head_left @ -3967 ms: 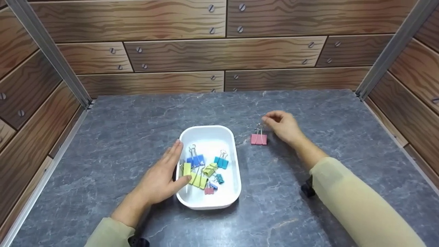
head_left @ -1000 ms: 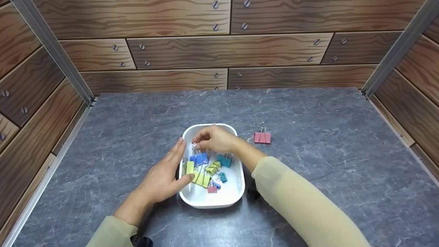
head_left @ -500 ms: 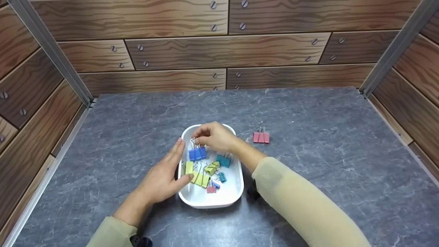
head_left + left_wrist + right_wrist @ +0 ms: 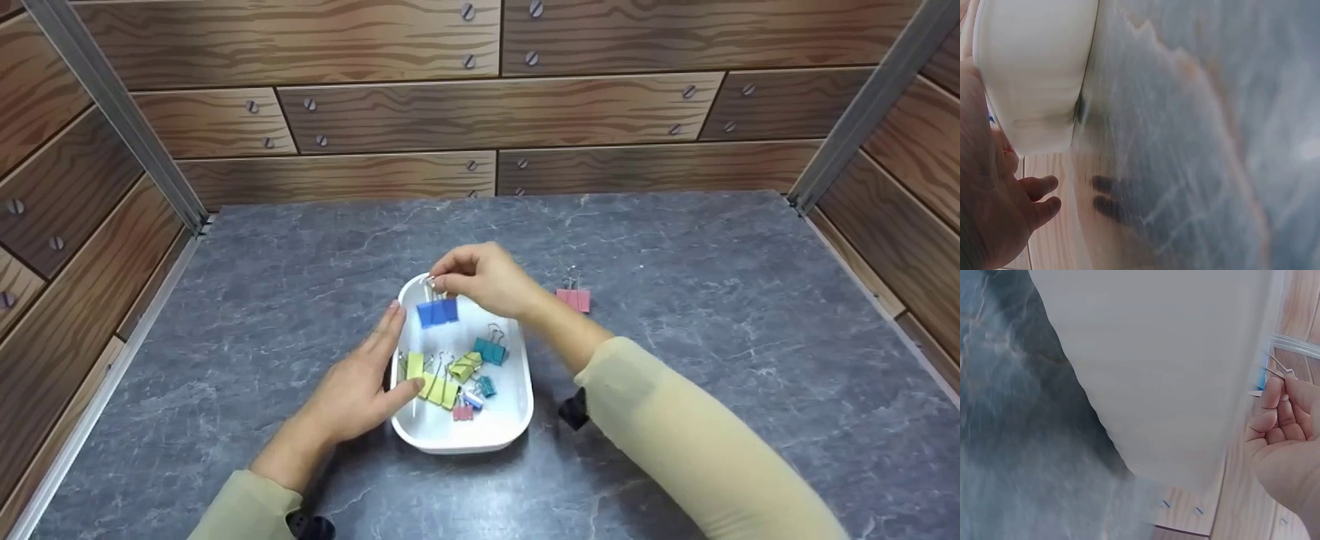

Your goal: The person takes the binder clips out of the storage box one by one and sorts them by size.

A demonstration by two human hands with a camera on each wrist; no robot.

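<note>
The blue clip (image 4: pixel 437 312) is pinched by its wire handles in the right hand (image 4: pixel 487 281) above the white tray (image 4: pixel 517 405), which is steadied by the open left hand (image 4: pixel 352 390). A loosened pinch could drop the blue clip back into the tray.

Head view looking forward and down over the grey table (image 4: pixel 675 360), both wrist views very close and blurred, each beside the white tray (image 4: pixel 517 405), its wall (image 4: pixel 1033 73) (image 4: pixel 1157 371) shared by all three

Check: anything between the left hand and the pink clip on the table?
Head view: the white tray with loose clips lies between left hand and pink clip.
</note>
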